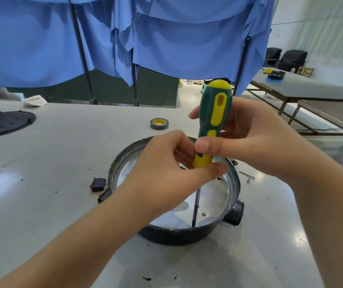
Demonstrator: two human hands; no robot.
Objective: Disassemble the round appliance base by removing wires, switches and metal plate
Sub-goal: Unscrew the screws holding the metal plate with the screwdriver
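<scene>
Both hands are on the screwdriver [215,121] right above the round appliance base [174,204], which sits on the tabletop [62,163] in the middle of the view. The right hand [255,140] has its fingers wrapped around the knobby green and yellow handle, thumb pressed across the front, and the left hand [166,163] pinches the yellow lower end of the handle between thumb and fingers. The thin dark shaft runs nearly straight down and the tip touches the shiny metal plate [214,198] inside the base, close to the near wall and just beside a small hole. The base is a shallow dark bowl shape with a reflective metal rim and a black knob [236,213] sticking out of its right side. Just left of it, touching or nearly so (hard to tell), lie 2 black rocker switches [100,187] with red faces. A roll of grey tape [159,123] sits further back, and small screws [247,177] lie to the right.
</scene>
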